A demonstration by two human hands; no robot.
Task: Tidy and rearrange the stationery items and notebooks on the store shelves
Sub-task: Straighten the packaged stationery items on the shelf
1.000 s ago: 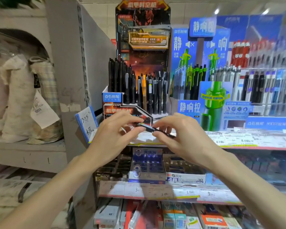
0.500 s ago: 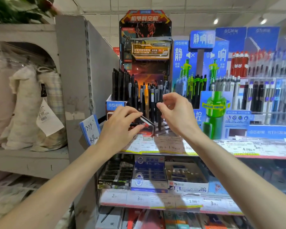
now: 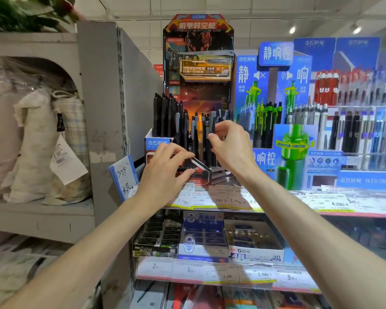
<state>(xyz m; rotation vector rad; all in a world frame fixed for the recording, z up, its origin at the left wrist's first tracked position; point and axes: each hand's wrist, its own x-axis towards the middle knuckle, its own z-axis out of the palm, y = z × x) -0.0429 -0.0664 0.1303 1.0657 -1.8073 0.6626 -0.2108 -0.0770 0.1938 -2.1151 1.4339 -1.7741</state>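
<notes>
Scanning from the far left, I saw cloth bags (image 3: pixel 38 143) with a paper tag standing on a grey shelf (image 3: pixel 40 210), walled off by a grey upright panel (image 3: pixel 103 90). Just right of that panel a blue-edged handwritten sign (image 3: pixel 124 175) leaned at the end of the upper shelf edge (image 3: pixel 210 200), which was lined with price labels. My left hand (image 3: pixel 165 172) sat low at the front of the dark pen display (image 3: pixel 198 63), fingers curled against the angled front card (image 3: pixel 196 169), thumb under and fingertips on top; I could not tell whether it truly gripped the card or only touched it. Behind it, black and grey pens (image 3: pixel 165 117) stood upright in the display's tiers. My right hand (image 3: pixel 230 148) was higher, thumb and forefinger pinching the upper end of one dark pen (image 3: pixel 210 134) that stood upright among the others in the middle of the rack. Right of that hand stood the blue display (image 3: pixel 274 90) with green pens, and further right blurred rows of more pens (image 3: pixel 354 130). On the shelf below, open eraser boxes (image 3: pixel 252 246) sat side by side above another strip of price labels.
</notes>
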